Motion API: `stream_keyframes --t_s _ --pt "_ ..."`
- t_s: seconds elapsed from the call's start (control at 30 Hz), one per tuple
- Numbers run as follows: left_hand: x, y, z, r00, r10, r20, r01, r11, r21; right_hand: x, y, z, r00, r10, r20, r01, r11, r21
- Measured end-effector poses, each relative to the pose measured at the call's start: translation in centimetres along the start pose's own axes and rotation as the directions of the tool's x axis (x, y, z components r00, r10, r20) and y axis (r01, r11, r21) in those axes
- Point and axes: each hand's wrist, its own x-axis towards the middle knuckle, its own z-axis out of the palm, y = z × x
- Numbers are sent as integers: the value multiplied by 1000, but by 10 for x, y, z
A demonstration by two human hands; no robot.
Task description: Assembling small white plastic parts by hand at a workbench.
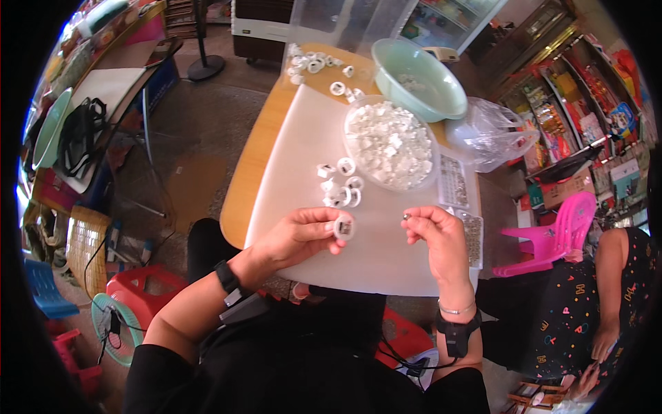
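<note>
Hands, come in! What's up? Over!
Left hand: pinching round white part. Right hand: pinching tiny metallic-looking piece. Loose white parts beyond left hand, none between hands.

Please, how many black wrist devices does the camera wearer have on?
2. The first wrist device is behind the left hand, which holds a round white part; the second wrist device is behind the right hand, beyond the silver bracelet. Both wrists are visible.

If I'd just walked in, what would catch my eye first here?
Probably the heap of small white pieces in the clear round tub on the table, with a pale green basin just beyond it. Nearer, the left hand holds a white round part and the right hand pinches a tiny metallic-looking piece. Off to the right, a bright pink chair stands out.
</note>
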Motion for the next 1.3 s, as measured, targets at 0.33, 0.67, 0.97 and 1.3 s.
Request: stream_keyframes --t_s 0.33,0.67,0.97,1.3 --pt "0 -1 -1 1000 7 8 -7 1000 -2 -1 39 51 861 -508 7 441 740 -507" --pt "0 0 -3 1000 12 19 -12 1000 -26 5 61 39 889 -456 -40 342 720 -604" --pt "0 1 0 1000 14 -8 -14 1000 0 14 68 36 869 -490 68 369 551 -748" --pt "-1 0 -2 999 16 36 -14 999 -33 -13 24 61 831 -550 -83 425 724 -543"
